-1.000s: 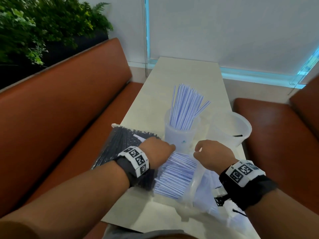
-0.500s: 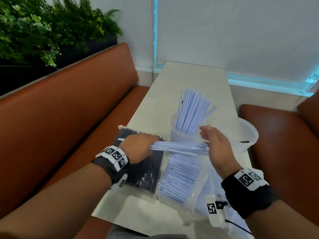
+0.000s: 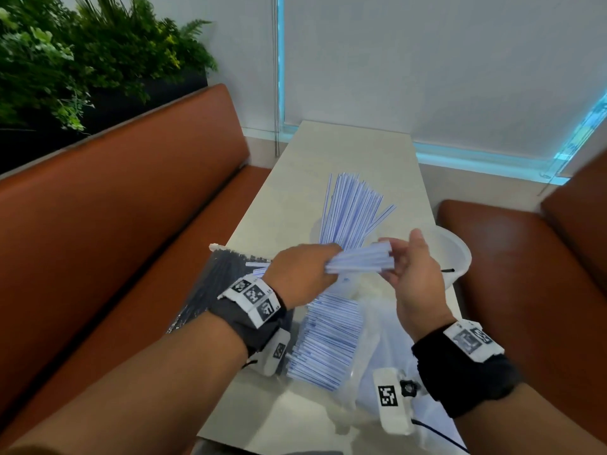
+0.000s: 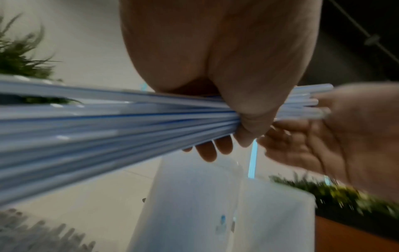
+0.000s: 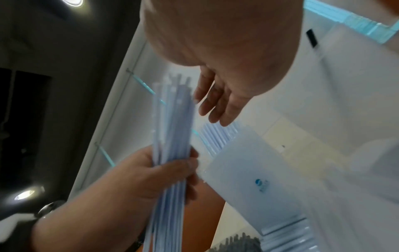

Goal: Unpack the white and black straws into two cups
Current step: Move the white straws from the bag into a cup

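My left hand (image 3: pixel 323 262) grips a bundle of white straws (image 3: pixel 361 261) and holds it nearly level above the table. The same bundle (image 4: pixel 108 122) fills the left wrist view. My right hand (image 3: pixel 402 257) is open, its straight fingers (image 5: pixel 215 105) at the bundle's right end. Behind the hands stands a clear cup (image 5: pixel 248 179) with several white straws (image 3: pixel 351 208) upright in it. A second clear cup (image 3: pixel 458 254) to the right holds one black straw. More white straws (image 3: pixel 328 339) lie in an open clear bag under my hands. The pack of black straws (image 3: pixel 210 290) lies to the left.
The narrow pale table (image 3: pixel 354 152) runs away from me between two brown benches (image 3: pixel 131 224). A planter with green plants (image 3: pixel 82 54) stands behind the left bench. A wall with a window blind closes off the table's far end.
Both hands rose from the pile in the bag with a bundle of white straws. The bundle is now higher, in front of the cup, and my right hand has opened at its end.
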